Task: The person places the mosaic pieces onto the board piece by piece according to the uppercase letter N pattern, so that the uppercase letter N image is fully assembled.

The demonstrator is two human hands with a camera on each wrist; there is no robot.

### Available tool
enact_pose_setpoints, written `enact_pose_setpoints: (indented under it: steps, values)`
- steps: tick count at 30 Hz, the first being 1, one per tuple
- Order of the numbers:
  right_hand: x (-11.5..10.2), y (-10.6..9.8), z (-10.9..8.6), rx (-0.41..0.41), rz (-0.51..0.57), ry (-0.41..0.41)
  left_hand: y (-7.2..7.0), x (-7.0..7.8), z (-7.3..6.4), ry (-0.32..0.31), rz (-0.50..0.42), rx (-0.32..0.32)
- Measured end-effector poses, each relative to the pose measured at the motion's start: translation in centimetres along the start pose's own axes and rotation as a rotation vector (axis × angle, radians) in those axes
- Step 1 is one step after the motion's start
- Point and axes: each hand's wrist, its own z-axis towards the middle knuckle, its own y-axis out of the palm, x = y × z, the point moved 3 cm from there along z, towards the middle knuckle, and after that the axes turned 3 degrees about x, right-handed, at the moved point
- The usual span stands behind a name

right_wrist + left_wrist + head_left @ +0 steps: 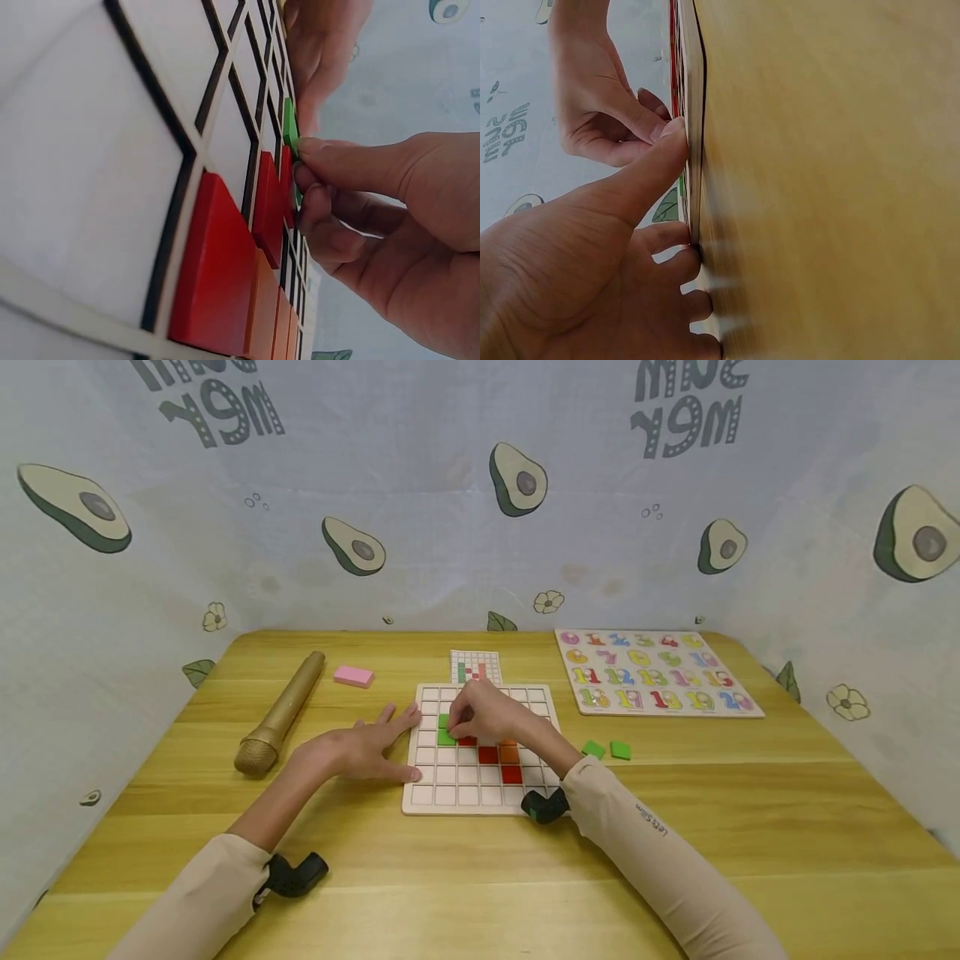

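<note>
A white gridded board lies flat on the wooden table, with several red tiles and an orange tile set in its squares. Green tiles sit in its left part. Over them my right hand has thumb and fingertips curled together at a green tile, seemingly pinching a tile largely hidden by the fingers. My left hand rests at the board's left edge, fingers spread, thumb and fingertips touching the rim. A small pattern card lies just behind the board, partly covered.
Two loose green tiles lie right of the board, beside my right forearm. A number puzzle board is at the back right. On the left are a gold microphone and a pink block. A patterned cloth hangs behind.
</note>
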Motion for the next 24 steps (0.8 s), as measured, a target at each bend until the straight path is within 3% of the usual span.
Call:
enact_pose_setpoints:
  steps: [3, 9, 13, 19, 24]
  values:
    - [-0.1, -0.1, 0.0, 0.001, -0.001, -0.007, -0.1, 0.2, -0.1, -0.012, -0.002, 0.001]
    - [0.0, 0.0, 0.0, 0.001, 0.015, -0.011, -1.2, 3.5, -2.7, 0.003, 0.006, -0.018]
    - [0.3, -0.2, -0.2, -0.007, 0.017, -0.029, -1.5, 4.7, -3.6, -0.019, 0.011, -0.025]
    - [1.3, -2.7, -1.6, -0.062, -0.014, -0.077, -1.4, 5.0, -3.5, -0.022, 0.023, -0.015]
    - [3.2, -4.8, -3.7, -0.109, 0.033, -0.088, -1.5, 5.1, -3.6, -0.013, 0.014, -0.010]
